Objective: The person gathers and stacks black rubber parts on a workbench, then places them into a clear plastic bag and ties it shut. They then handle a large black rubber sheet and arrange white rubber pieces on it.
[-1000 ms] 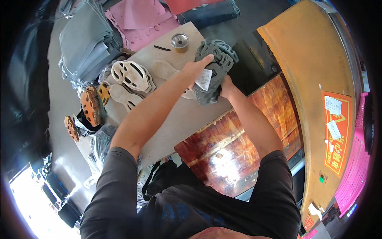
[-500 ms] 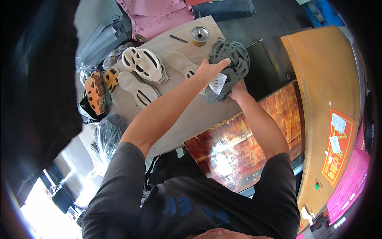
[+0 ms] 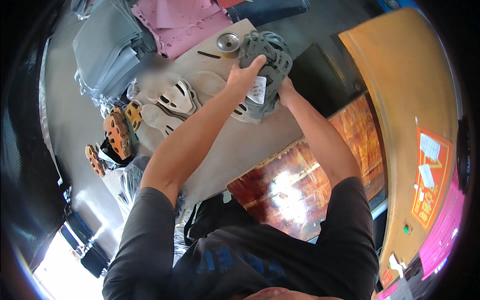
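Note:
Both my hands hold a bundle of dark grey sole-shaped foam pieces (image 3: 276,70) with cut-out slots, over the far right of the board. My left hand (image 3: 245,75) grips its left side, thumb lying across the top. My right hand (image 3: 286,92) closes on its lower right edge, its fingers mostly hidden beneath. A white paper slip (image 3: 257,90) with writing lies against the bundle by my left hand. Below the bundle, a pale slotted sole piece (image 3: 245,115) is partly covered. A metal tin (image 3: 228,44) and a thin dark stick (image 3: 208,54) lie just beyond my left hand.
Pale slotted pieces (image 3: 175,102) and orange ones (image 3: 117,132) sit left on the wooden board (image 3: 250,150). Grey sheets (image 3: 107,50) and pink sheets (image 3: 175,22) are stacked beyond. Nearer stands a glossy red-brown surface (image 3: 270,195); a yellow-brown panel (image 3: 400,75) rises at right.
The whole view has shifted, so the board and its things appear farther left. The grey bundle is tilted a little differently; both hands keep their hold on it.

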Tool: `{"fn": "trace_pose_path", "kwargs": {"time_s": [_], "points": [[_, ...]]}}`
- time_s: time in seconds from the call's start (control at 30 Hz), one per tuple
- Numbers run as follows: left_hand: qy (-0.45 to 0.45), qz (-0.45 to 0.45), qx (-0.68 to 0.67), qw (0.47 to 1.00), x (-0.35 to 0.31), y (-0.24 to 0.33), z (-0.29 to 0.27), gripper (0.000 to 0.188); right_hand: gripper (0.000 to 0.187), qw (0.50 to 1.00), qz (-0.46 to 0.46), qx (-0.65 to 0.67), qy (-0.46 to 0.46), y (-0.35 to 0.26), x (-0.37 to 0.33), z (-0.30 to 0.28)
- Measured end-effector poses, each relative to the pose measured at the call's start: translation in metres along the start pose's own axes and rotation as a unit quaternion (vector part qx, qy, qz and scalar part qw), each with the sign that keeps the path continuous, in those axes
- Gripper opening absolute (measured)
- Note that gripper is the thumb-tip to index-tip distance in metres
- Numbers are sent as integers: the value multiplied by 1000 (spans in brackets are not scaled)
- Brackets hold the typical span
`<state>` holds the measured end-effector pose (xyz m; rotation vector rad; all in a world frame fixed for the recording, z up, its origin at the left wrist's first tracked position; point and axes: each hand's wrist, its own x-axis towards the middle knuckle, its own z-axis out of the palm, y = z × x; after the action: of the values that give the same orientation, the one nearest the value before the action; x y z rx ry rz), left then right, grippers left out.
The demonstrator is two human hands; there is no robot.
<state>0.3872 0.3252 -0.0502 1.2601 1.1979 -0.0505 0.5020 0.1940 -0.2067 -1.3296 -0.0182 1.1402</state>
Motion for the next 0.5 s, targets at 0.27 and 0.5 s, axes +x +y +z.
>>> {"fn": "trace_pose_path", "kwargs": {"time_s": [0.27, 0.5], "points": [[-33, -15, 6, 999, 19, -15, -2, 124, 76, 935, 9, -344, 85, -31, -38, 1], [41, -36, 45, 998, -3, -13, 15, 116, 77, 975, -51, -214, 12, -34, -35, -4]]}}
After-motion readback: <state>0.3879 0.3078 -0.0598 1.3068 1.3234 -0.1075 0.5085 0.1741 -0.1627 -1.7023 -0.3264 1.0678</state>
